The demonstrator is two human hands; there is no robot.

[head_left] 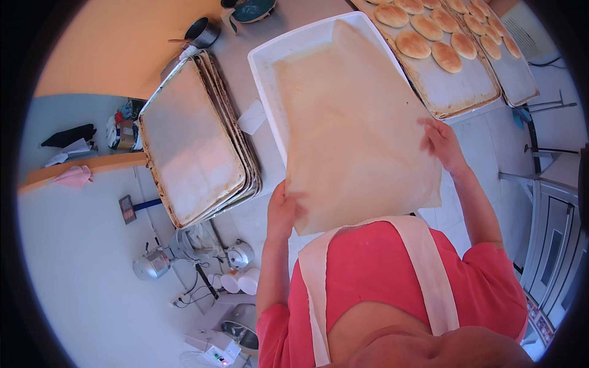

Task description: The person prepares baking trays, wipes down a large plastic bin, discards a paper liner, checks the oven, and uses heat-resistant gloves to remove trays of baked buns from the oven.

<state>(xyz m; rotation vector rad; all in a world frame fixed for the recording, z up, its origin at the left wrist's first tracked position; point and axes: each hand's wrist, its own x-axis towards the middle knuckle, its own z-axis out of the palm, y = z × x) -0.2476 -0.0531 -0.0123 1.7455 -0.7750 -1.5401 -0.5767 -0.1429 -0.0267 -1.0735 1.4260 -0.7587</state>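
Note:
A large tan sheet of baking parchment stretches between my two hands. Its far part lies in a white plastic tub, while the near part hangs over the tub's near side, close to my apron. My left hand is closed on the sheet's left edge near the bottom corner. On the opposite edge, farther up, my right hand pinches the parchment. Some fingertips of both hands are blurred. Whatever the tub holds beneath the parchment is hidden.
Left of the tub stands a stack of worn baking trays. At the far right, round browned breads lie on a tray, with another tray of breads beside it. A dark pot sits at the back. A metal oven is at the right.

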